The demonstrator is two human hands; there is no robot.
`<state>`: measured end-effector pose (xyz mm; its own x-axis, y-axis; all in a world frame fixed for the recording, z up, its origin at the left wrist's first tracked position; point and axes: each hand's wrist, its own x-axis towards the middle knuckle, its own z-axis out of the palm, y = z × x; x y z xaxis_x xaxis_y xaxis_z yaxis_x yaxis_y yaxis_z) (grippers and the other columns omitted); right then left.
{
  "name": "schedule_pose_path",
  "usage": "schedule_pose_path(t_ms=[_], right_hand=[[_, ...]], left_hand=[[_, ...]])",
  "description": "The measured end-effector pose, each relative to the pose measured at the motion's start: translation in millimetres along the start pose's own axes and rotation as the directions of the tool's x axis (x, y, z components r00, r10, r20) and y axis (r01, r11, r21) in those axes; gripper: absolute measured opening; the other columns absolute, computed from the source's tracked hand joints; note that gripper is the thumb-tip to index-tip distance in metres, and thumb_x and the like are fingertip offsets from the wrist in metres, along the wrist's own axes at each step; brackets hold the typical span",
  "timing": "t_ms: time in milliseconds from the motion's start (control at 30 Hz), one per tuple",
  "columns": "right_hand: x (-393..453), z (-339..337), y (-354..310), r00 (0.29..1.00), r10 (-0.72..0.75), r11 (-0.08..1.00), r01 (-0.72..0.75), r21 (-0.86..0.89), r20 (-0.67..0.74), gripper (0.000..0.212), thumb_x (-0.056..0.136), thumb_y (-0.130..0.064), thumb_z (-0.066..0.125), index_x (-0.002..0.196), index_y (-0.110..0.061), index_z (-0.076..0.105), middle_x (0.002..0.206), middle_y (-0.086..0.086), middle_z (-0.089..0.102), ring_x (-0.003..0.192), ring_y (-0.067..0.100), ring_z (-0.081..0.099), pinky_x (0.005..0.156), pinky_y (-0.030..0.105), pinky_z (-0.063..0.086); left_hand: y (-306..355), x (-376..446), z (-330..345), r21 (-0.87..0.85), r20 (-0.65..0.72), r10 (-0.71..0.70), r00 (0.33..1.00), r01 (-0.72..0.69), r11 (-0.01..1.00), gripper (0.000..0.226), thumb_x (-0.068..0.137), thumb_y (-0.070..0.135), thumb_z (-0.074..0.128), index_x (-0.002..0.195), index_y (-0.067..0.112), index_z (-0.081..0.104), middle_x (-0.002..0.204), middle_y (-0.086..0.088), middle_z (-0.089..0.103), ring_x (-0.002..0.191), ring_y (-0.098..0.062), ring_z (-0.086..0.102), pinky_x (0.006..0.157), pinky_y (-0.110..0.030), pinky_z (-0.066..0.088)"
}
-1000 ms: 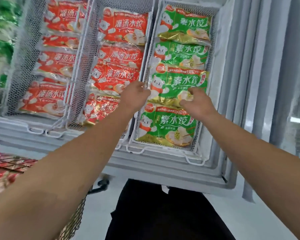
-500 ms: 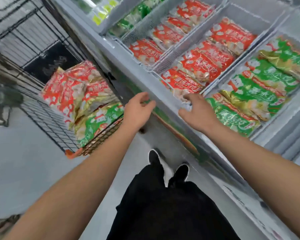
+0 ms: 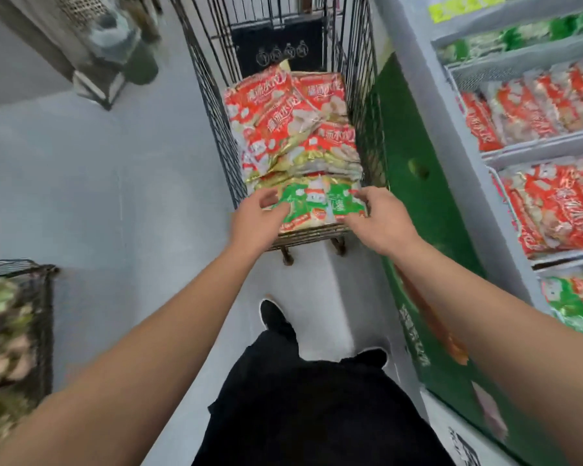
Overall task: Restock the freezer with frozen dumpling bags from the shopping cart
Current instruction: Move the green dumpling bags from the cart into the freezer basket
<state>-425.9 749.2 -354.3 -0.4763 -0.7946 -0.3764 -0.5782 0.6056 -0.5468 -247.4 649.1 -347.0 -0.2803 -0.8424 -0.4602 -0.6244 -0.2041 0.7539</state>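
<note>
Half a second ago both hands were empty at the freezer rim; now they have been brought to the shopping cart (image 3: pixel 216 105). A green dumpling bag (image 3: pixel 313 205), nearest on the pile, is flanked by the left hand (image 3: pixel 254 220) and right hand (image 3: pixel 377 223), fingers loosely spread on its two ends, not visibly clamped. Beyond the hands lie red dumpling bags (image 3: pixel 293 119). The freezer (image 3: pixel 478 196) stands right of the right hand. The next pickup appears begun.

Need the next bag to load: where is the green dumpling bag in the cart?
In the head view, the green dumpling bag lies at the shopping cart's near end, below the red dumpling bags, between the left hand and right hand.
</note>
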Motion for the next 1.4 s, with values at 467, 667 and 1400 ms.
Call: schedule_pose_path(t_ms=[467,667,1400], right_hand=[[117.2,50.1,-33.5,0.964,0.162,0.986,-0.152,-0.065,0.21,0.052,0.092,-0.028,0.06,0.139,-0.01,0.049,0.143,0.009,0.049,0.129,0.026,0.048,0.103,0.033,0.037],[182.0,74.2,2.0,0.887,0.261,0.965,-0.23,-0.125,0.381,0.053,0.095,-0.027,0.057,0.143,-0.01,0.045,0.147,0.006,0.047,0.134,0.025,0.044,0.106,0.031,0.035],[236.6,100.7,-26.4,0.875,-0.091,0.995,0.066,0.068,0.475,0.005,0.089,-0.009,0.065,0.087,-0.011,0.069,0.086,0.0,0.052,0.082,0.019,0.048,0.064,0.028,0.029]], left_hand=[[-43.6,113.9,-30.2,-0.067,0.093,-0.187,0.978,0.194,0.979,0.048,0.093,0.028,0.063,0.139,0.018,0.053,0.133,0.0,0.06,0.116,-0.014,0.058,0.093,-0.029,0.047],[-48.3,174.0,11.7,0.022,0.092,-0.288,0.953,0.288,0.957,0.052,0.091,0.032,0.064,0.14,0.019,0.053,0.135,0.0,0.06,0.121,-0.015,0.057,0.097,-0.027,0.045],[-10.9,236.8,10.0,0.513,0.228,0.084,0.97,-0.193,0.837,0.092,0.074,0.01,0.075,0.152,0.032,0.033,0.162,-0.009,0.02,0.146,-0.034,0.019,0.117,-0.044,0.022]])
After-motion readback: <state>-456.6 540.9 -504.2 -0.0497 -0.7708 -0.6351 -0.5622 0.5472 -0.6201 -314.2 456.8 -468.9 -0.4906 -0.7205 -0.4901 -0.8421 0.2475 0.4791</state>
